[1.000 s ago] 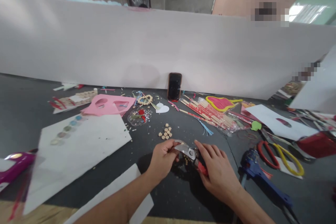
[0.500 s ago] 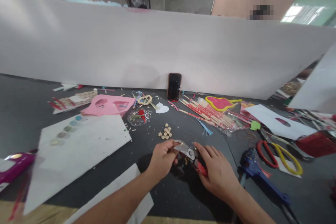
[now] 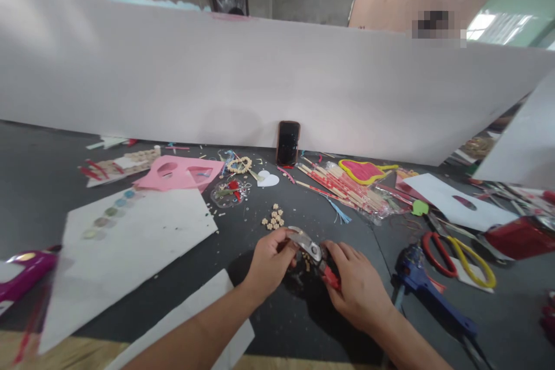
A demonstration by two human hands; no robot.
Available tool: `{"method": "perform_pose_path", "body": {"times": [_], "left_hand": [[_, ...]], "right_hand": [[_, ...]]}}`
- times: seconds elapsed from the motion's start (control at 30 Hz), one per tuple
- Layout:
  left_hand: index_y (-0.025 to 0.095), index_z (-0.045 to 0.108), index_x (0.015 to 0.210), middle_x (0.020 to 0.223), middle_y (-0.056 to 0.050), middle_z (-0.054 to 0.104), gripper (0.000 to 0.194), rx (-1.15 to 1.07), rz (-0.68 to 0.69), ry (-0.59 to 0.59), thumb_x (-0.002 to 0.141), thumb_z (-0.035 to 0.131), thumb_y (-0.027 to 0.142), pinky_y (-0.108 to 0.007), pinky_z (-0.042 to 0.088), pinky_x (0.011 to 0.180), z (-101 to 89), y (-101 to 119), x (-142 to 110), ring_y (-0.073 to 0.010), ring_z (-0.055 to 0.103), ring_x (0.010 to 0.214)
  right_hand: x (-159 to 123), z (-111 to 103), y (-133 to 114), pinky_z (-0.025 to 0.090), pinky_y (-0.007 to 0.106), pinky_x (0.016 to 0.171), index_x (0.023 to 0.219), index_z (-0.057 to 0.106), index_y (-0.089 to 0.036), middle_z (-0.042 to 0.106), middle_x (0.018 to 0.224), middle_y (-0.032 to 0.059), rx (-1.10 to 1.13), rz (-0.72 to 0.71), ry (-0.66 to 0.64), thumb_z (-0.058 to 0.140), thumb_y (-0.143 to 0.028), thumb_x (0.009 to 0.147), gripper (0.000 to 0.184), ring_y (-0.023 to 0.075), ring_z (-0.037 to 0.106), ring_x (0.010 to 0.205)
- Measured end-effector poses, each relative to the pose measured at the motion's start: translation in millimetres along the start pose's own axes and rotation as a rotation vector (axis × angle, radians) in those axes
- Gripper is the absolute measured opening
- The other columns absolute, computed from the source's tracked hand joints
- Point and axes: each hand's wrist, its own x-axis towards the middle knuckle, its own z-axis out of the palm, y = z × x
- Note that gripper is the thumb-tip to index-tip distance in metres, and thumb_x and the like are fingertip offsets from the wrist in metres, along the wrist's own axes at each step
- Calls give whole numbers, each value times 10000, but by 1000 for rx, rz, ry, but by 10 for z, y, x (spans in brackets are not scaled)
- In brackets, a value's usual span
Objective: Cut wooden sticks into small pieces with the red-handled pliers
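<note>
My right hand (image 3: 362, 283) is wrapped round the red handles of a pair of pruning shears (image 3: 314, 250), whose metal jaws point up and left. At the jaw tips, my left hand (image 3: 271, 260) is closed in a pinch; what it holds is small and mostly hidden by the fingers and blade. Just beyond my left hand lies a small pile of flower-shaped wooden beads (image 3: 273, 219). Beneath the shears, a few small tan pieces (image 3: 307, 266) rest on the dark table.
A phone (image 3: 288, 143) leans on the white partition (image 3: 243, 81). Red-patterned sticks (image 3: 338, 185) and a blue tassel (image 3: 338, 211) lie beyond. At right are a blue glue gun (image 3: 427, 295) and red-and-yellow scissors (image 3: 472, 260); at left, a white board (image 3: 147, 243) and pink sheet (image 3: 177, 170).
The fingers of my right hand have drawn in round the handles, and the shears' jaws look more closed. My left hand stays nearly in place.
</note>
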Motion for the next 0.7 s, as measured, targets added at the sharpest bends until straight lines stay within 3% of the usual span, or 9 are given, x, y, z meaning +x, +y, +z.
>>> {"method": "perform_pose_path", "body": {"times": [0.3,0.7], "left_hand": [[147,636,697,541,31,547,202,16,-3,-10,688,436,121,-174,385,479,-12,-12,0,-87,505,469],[142,651,723,496,34,524,205,66,-12,4,698,447,147,-176,357,456,-29,-41,8,-89,487,439]], "right_hand": [[34,27,50,325,383,853,1316,334,-181,516,1164,97,-49,-44,28,444,-174,723,604,247,431,1019],[25,-7,53,328,366,839,1248,415,-185,547,1122,106,-10,-49,-5,471,-215,715,537,238,477,994]]}}
